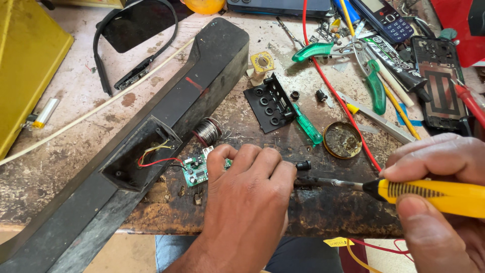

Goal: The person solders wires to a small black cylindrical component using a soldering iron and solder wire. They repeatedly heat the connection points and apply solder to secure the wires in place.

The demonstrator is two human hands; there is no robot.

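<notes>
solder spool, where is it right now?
Head view, left of centre: the solder spool sits on the bench against the long black casing, just above the green circuit board that the left hand covers.

A yellow box stands at the left edge of the worn workbench. A black perforated bracket lies near the middle, a green-handled screwdriver just beside it. A round tin of flux sits to the right. Green-handled pliers lie among clutter near a keypad phone and an opened phone back.
</notes>
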